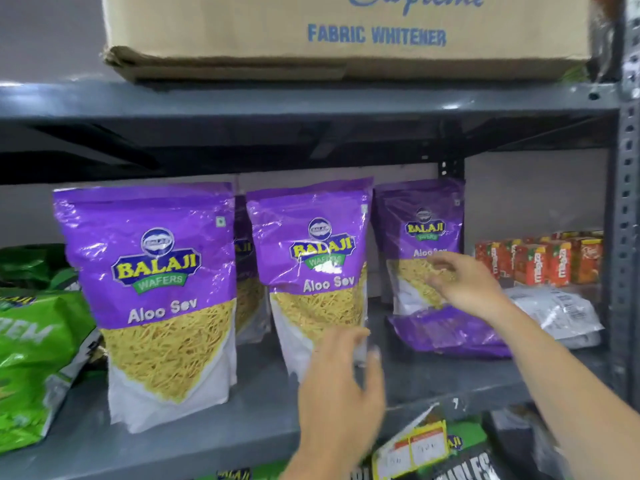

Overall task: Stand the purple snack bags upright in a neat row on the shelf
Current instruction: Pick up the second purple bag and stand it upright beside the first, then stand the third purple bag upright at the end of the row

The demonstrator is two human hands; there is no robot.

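View from a head camera, looking at a grey metal shelf (242,424) w/ purple snack bags marked "Balaji Wafers Aloo Sev".

Three bags stand upright in a rough row. The left bag (156,289) is nearest the camera, close to the front edge. The middle bag (315,271) stands further back, and another purple bag (247,271) shows partly in the gap behind these two. The right bag (419,237) stands furthest back, near the rear of the shelf. One more purple bag lies flat (446,332) on the shelf, just in front of the right bag's base.

The left hand (343,393) is low in the centre, fingers spread apart and empty, in front of the middle bag's lower right corner; motion blur makes it unclear whether it touches the bag. The right hand (464,285) reaches in from the right, fingers loosely spread, gripping nothing, over the lower front of the right bag and above the flat one. Contact can't be told.

Around them: green snack bags (31,358) at far left, small red cartons (540,261) at back right, a white packet (561,313) lying in front of those. A cardboard box (346,36) printed "Fabric Whitener" sits on the shelf above. Price tags (415,445) hang at the front edge.
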